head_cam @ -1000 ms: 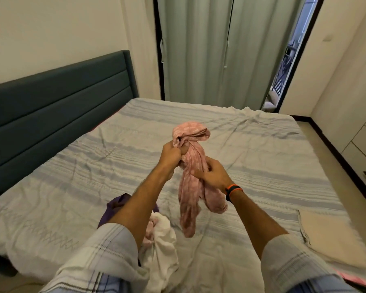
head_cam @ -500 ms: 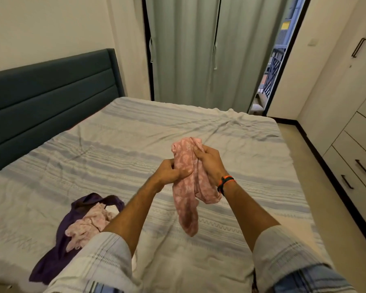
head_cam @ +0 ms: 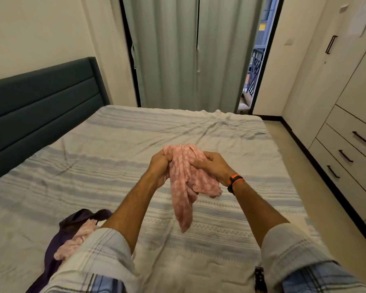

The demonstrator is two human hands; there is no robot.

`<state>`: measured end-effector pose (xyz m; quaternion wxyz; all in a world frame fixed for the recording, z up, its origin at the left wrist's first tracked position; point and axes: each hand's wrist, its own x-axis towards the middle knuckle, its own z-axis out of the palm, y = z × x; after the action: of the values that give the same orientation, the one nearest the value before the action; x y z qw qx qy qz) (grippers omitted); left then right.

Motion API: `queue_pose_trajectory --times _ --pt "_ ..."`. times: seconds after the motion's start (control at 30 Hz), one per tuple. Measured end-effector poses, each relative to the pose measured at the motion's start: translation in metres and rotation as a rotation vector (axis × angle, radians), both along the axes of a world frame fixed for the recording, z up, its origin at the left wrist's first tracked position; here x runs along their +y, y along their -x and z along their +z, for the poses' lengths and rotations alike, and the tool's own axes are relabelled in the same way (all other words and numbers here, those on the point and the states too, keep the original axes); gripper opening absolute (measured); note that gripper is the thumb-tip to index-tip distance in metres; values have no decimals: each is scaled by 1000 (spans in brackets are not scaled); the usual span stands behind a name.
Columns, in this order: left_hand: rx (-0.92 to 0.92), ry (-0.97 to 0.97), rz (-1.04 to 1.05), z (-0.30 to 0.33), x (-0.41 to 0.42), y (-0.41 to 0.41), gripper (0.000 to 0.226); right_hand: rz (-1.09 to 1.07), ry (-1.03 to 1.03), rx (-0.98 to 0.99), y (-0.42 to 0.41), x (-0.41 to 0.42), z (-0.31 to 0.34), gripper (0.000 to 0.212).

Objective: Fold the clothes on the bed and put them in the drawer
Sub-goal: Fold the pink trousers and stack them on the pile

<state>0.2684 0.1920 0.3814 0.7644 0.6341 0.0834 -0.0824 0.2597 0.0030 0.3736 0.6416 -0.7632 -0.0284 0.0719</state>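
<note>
where the frame begins at the bottom, two plaid sleeves (head_cam: pixel 97 256) are seen reaching forward over the bed (head_cam: pixel 76 166). just to the left of the left sleeve, a purple garment (head_cam: pixel 57 248) lies crumpled on the striped sheet, with a pale pink garment (head_cam: pixel 76 240) bunched on top of it. further out, a pink patterned garment (head_cam: pixel 182 187) is held up above the middle of the bed, its loose end hanging down clear of the sheet. its upper left part is gripped by the left hand (head_cam: pixel 160 166), the fingers curled tightly round the bunched cloth. its upper right part is grasped by the right hand (head_cam: pixel 212 166), fingers bent over the fabric; an orange and black wristband (head_cam: pixel 234 182) is worn on that wrist. to the right, beside the bed, a white cabinet with shut drawers (head_cam: pixel 347 153) and dark handles is seen. on the left a dark teal headboard (head_cam: pixel 40 106) stands against the wall. beyond the bed, grey-green curtains (head_cam: pixel 188 51) are drawn, with a narrow gap at their right edge.
</note>
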Motion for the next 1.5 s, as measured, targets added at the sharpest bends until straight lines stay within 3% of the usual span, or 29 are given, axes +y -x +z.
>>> queue_pose_trajectory --times 0.17,0.27,0.3,0.4,0.47,0.53,0.6,0.67,0.8,0.87,1.0,1.07,1.17,1.3,1.4,1.5 --pt "36 -98 71 2 6 -8 20 -150 -2 -73 -10 13 -4 31" --pt "55 -273 106 -5 19 -18 11 -257 -88 -73 -23 22 -13 56" --pt "56 -334 83 -6 23 -18 19 -282 -125 -70 -28 24 -17 61" --pt "22 -470 85 -13 31 -18 71 -349 -246 -8 -28 39 -10 43" --pt "-101 -499 75 -16 36 -16 74 -355 -325 29 -31 47 -7 31" --pt "-225 -529 -67 -16 38 -15 73 -357 -402 66 -35 54 -3 17" --pt "-352 -599 -213 -17 36 -13 67 -345 -486 117 -37 60 3 13" --pt "-426 -637 -177 -16 30 -12 54 -333 -507 139 -39 66 5 13" --pt "-430 -681 73 -11 22 -17 26 -293 -519 130 -45 67 8 23" --pt "-401 -677 104 -9 21 -23 10 -234 -487 115 -45 60 10 43" --pt "-354 -693 183 -11 17 -32 22 -117 -258 97 -44 49 8 84" --pt "-341 -704 192 -10 13 -32 25 -83 -266 94 -42 47 6 90" --pt "-316 -766 158 -7 10 -29 27 -66 -286 70 -38 44 4 64" --pt "-269 -726 106 -8 13 -33 36 -227 -290 59 -40 44 4 44" --pt "-273 -717 155 -14 16 -33 30 -268 -361 98 -41 44 6 31" --pt "-313 -708 232 -16 21 -28 50 -283 -422 108 -43 47 5 27"
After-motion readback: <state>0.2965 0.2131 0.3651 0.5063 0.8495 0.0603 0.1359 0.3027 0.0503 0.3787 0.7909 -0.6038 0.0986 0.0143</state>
